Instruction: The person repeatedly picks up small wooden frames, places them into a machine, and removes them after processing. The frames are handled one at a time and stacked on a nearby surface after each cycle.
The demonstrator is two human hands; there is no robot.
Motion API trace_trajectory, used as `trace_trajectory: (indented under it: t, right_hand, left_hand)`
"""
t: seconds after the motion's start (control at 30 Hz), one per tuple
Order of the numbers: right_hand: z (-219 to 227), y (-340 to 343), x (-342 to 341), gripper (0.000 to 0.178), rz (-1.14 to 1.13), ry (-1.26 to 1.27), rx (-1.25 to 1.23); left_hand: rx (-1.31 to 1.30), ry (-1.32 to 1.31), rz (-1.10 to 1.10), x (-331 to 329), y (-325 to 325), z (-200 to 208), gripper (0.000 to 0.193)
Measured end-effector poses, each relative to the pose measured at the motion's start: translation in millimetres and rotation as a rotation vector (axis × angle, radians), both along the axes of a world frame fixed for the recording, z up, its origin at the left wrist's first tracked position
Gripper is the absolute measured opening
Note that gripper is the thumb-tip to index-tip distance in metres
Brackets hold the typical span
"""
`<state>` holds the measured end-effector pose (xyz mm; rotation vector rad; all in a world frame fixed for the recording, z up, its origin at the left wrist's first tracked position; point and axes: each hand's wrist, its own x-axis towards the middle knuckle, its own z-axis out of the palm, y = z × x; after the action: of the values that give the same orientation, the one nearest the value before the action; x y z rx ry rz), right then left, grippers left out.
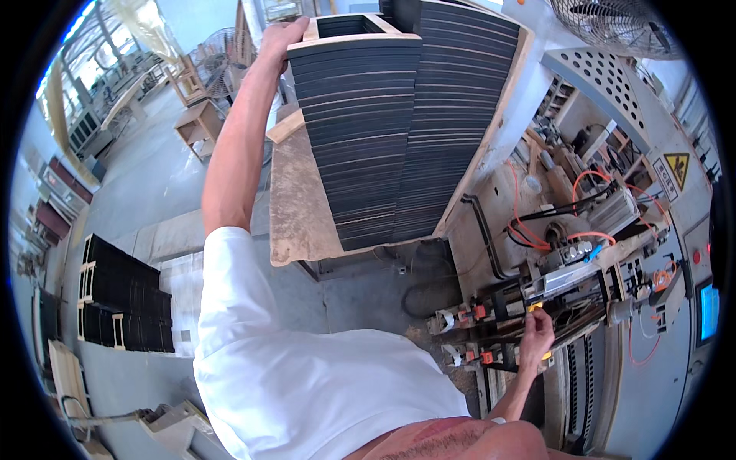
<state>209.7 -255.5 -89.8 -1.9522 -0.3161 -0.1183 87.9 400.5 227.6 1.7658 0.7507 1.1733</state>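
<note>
My left arm reaches far forward to a tall stack of dark-sided wooden frames [360,130]. There my left hand [284,44] is closed round the near left corner of the topmost frame [353,40], which has pale bare wood on its upper face. Low on the right, my right hand [538,334] is at the machine [567,284], its fingers bent together beside a small yellow part [534,307]. Whatever those fingers hold, if anything, is too small to make out.
The stack stands on a worn board table [295,207] with a loose wood strip [285,126] on it. More dark frames [126,299] are piled on the left floor. Orange hoses, a control screen [708,310] and a fan [617,23] are at right.
</note>
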Motion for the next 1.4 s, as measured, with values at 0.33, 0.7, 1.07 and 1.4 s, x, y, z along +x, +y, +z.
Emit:
trace_trajectory:
  t: [0.33,0.7,1.07,1.4]
  right_hand:
    - [-30.0,27.4,-33.9,0.020,0.005,0.088,-0.086]
    - [-62.4,39.7,-45.9,0.017,0.136,0.202,-0.205]
    - [-67.3,68.3,-68.0,0.018,-0.117,0.115,-0.262]
    - [-153.8,123.5,-119.7,0.015,-0.183,0.230,-0.223]
  left_hand:
    - [0.267,-0.479,-0.219,-38.7,-56.9,-12.7,0.061]
    - [0.327,-0.256,-0.287,-24.2,-78.4,-16.5,0.066]
    - [0.232,0.447,-0.374,75.2,56.3,96.9,0.092]
    - [0.000,0.669,-1.022,197.6,123.1,83.5,0.083]
